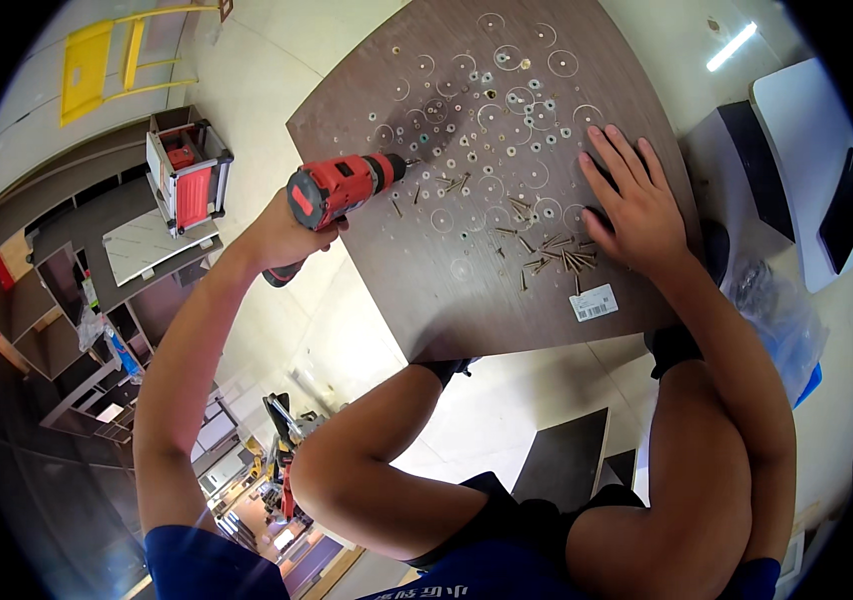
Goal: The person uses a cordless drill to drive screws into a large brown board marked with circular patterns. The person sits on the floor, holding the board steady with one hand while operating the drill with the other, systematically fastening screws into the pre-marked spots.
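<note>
My left hand (pixel 292 232) is wrapped round the grip of a red and black cordless drill (pixel 342 188), held level over the left side of a dark wood-grain board (pixel 397 290). The drill's chuck points right, and its tip is close to the board; whether it touches, I cannot tell. Flat on the board's right side lies my right hand (pixel 639 205), fingers spread. Between the hands are loose screws (pixel 569 258), most of them heaped near my right palm. Drilled holes and scribed circles cover the board's middle and far part. A white label (pixel 595 303) sits by the near edge.
At left stand a small tool cart (pixel 190 175) and dark shelving (pixel 47 300); a yellow metal frame (pixel 97 70) is beyond. On the right, a phone (pixel 845 212) rests on a white surface (pixel 797 110) beside a clear plastic bag (pixel 772 310). My knees flank the board's near edge.
</note>
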The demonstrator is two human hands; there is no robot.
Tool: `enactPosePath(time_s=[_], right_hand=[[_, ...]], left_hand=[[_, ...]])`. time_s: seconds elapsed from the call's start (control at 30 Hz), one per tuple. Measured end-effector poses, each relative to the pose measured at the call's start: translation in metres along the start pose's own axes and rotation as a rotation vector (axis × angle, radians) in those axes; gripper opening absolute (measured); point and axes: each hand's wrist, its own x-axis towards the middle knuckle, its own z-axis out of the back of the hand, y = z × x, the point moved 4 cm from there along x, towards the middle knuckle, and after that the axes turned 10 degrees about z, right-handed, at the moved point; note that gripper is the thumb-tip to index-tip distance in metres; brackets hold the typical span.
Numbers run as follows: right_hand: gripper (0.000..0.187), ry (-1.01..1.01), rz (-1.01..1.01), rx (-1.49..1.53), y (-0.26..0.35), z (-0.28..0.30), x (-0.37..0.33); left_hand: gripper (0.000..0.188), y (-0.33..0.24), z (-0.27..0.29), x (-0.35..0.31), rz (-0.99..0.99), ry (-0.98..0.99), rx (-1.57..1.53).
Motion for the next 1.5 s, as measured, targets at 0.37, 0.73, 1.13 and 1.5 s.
enactPosePath(time_s=[0.37, 0.73, 1.13, 1.5], right_hand=[[0.063, 0.017, 0.001, -0.028, 0.0, 0.0, 0.0], [0.062, 0.025, 0.007, -0.042, 0.003, -0.001, 0.002], [0.061, 0.023, 0.008, -0.044, 0.003, -0.001, 0.001], [0.064, 0.053, -0.002, 0.003, 0.002, -0.001, -0.001]], left_hand=[[0.039, -0.014, -0.003, -0.007, 0.004, -0.11, 0.066], [0.037, -0.014, -0.001, -0.008, -0.103, -0.146, 0.144], [0.041, -0.029, 0.021, 0.005, -0.087, -0.047, 0.311], [0.048, -0.028, 0.02, 0.004, 0.004, 0.044, 0.18]])
